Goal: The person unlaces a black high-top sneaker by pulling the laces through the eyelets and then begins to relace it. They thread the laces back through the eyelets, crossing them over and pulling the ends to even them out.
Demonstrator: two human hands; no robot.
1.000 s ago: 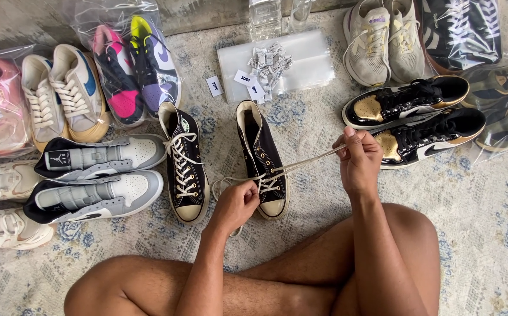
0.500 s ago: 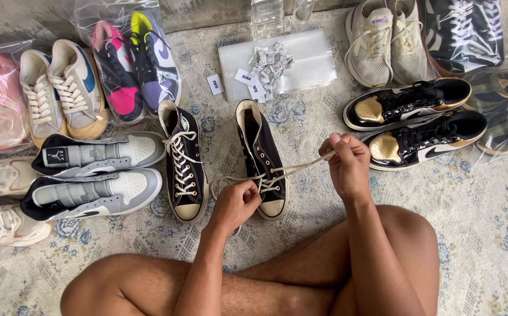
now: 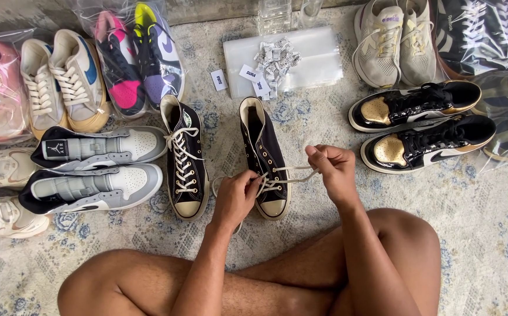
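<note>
A black high-top canvas shoe (image 3: 264,146) with a cream toe cap lies on the rug in front of me, partly laced. My left hand (image 3: 236,196) pinches the cream shoelace (image 3: 292,175) at the lower eyelets beside the toe. My right hand (image 3: 333,169) grips the lace's other end just right of the shoe. Its fully laced twin (image 3: 183,158) lies to the left. My bare crossed legs (image 3: 265,275) fill the bottom of the view.
Grey and white high-tops (image 3: 99,167) lie at left, with bagged colourful sneakers (image 3: 137,55) and cream ones (image 3: 61,85) behind. A clear bag with paper tags (image 3: 283,58) sits at the top. Black and gold sneakers (image 3: 423,126) and beige runners (image 3: 391,38) are at right.
My right hand has come down and left toward the shoe, so the lace stretch is shorter. My left hand stays at the lower eyelets.
</note>
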